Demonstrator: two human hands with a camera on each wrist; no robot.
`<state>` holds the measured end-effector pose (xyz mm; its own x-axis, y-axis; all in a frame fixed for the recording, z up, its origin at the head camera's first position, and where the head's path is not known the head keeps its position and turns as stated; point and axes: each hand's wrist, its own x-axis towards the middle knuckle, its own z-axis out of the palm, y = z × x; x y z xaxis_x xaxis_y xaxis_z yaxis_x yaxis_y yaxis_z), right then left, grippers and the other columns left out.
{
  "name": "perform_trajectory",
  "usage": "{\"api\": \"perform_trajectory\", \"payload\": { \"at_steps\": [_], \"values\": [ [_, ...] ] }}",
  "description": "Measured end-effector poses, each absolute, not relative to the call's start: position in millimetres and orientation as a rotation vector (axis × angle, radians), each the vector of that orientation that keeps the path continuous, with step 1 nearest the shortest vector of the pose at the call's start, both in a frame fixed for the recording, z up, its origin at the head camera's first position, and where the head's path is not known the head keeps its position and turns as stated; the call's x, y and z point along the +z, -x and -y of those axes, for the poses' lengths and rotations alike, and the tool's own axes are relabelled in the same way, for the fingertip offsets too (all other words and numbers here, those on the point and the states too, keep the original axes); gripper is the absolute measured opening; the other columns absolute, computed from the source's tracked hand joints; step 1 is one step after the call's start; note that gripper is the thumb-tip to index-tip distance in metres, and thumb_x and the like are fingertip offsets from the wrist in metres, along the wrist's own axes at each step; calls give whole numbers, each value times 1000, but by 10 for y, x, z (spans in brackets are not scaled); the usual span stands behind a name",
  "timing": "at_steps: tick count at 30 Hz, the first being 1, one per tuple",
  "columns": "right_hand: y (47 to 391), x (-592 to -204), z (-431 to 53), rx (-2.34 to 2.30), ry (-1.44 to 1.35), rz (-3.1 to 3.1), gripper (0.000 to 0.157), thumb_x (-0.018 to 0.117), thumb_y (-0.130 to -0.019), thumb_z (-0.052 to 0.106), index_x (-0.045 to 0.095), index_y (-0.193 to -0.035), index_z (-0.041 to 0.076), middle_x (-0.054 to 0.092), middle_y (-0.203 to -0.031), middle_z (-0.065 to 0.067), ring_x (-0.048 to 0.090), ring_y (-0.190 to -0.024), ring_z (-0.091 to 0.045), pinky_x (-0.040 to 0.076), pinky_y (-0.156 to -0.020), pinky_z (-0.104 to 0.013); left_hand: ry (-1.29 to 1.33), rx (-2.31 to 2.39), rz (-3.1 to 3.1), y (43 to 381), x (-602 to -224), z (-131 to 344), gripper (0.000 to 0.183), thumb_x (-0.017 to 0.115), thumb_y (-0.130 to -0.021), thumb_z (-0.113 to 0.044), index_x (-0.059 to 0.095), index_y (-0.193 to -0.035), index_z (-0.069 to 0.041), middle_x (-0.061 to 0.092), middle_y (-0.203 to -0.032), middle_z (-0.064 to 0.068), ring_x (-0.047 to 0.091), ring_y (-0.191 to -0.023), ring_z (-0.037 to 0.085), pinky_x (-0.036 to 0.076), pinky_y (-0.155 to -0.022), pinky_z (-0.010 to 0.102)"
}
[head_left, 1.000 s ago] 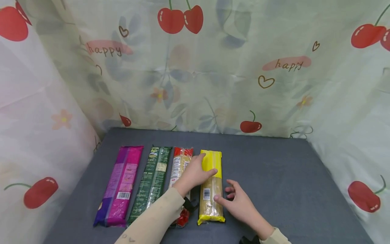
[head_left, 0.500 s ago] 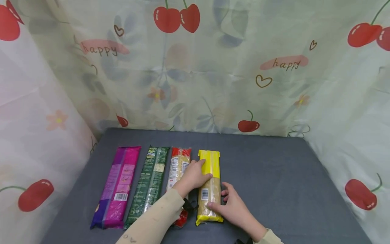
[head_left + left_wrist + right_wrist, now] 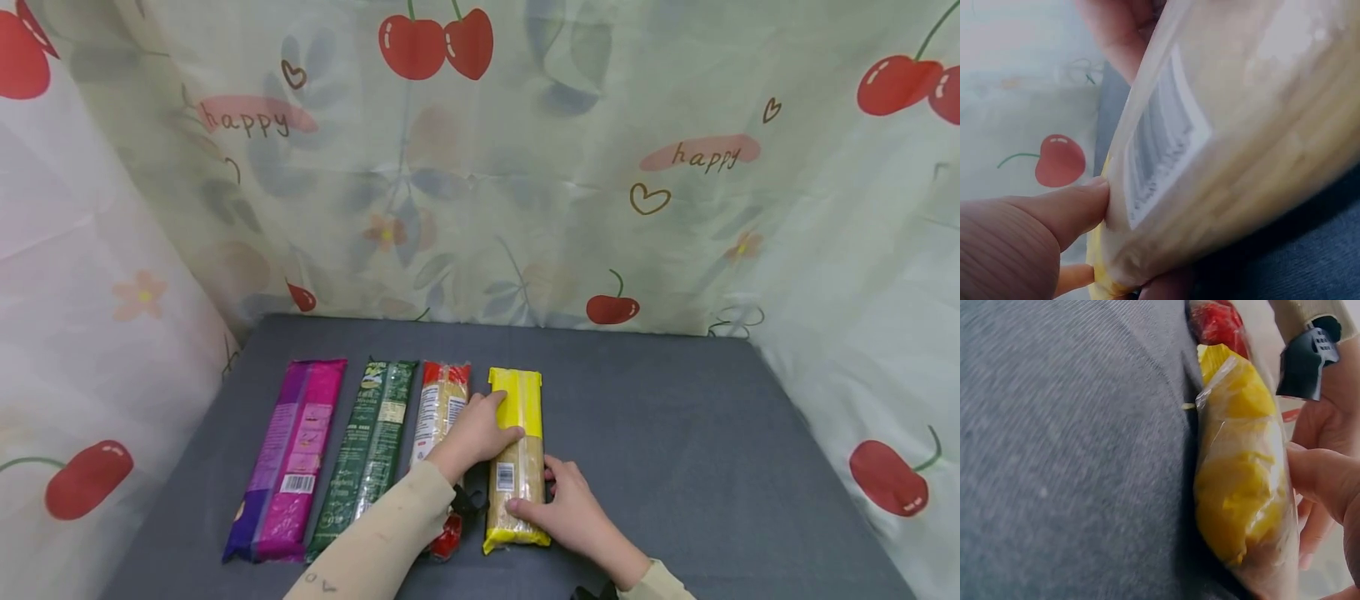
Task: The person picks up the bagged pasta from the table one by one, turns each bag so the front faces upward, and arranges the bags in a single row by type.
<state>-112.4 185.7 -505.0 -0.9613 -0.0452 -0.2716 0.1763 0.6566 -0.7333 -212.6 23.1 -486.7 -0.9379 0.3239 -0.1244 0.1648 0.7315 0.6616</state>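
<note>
Grey worktop (image 3: 675, 450): bordering cherry-print curtain (image 3: 525, 250).
Yellow packet (image 3: 528, 467): lying rightmost, beside red packet (image 3: 438, 408), green packet (image 3: 371, 442), purple packet (image 3: 288, 467).
Fingers (image 3: 529, 510): we're pinching it, left hand (image 3: 476, 429) and right hand (image 3: 577, 504).
Left sleeve (image 3: 378, 533): partly hiding red packet.

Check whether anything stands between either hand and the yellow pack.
Nothing visible does: the left hand and right hand both already grip the yellow pack. The red-ended pack lies to its left, not in between.

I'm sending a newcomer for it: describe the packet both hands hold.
On the grey table, find the rightmost packet. Its yellow ends set it apart from the red-ended packet, green packet and pink-and-purple packet to its left.
</note>
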Motion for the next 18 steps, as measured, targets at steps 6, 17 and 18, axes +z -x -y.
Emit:
{"api": "perform_trajectory", "payload": {
  "at_steps": [6, 17, 18],
  "values": [
    [1125, -5029, -1876, -1311, -135, -2516, 90, 79, -74, 51, 42, -138, 0, 44, -114, -14, 52, -91, -22, 50, -70, -33, -363, 1044, -2678, 2110, -4885, -248, 73, 72, -87, -39, 43, -145, -6, 47, -138, 22, 52, -115, 32, 45, -94, 46],
    [1083, -4988, -1875, -1680, -91, -2283, 76, 73, -87, 36, 35, -140, -2, 56, -115, -15, 63, -89, -22, 55, -72, -36, -314, 1294, -2575, 2058, -4930, -219, 72, 72, -88, -33, 41, -145, -3, 50, -138, 18, 54, -112, 27, 45, -95, 45],
    [1082, -4993, -1877, -1709, -101, -2262, 74, 72, -88, 35, 35, -141, -2, 56, -116, -15, 62, -91, -22, 55, -74, -36, -309, 1317, -2568, 2053, -4936, -218, 72, 72, -88, -33, 41, -145, -4, 50, -138, 18, 54, -112, 27, 45, -95, 45]
  ]
}}
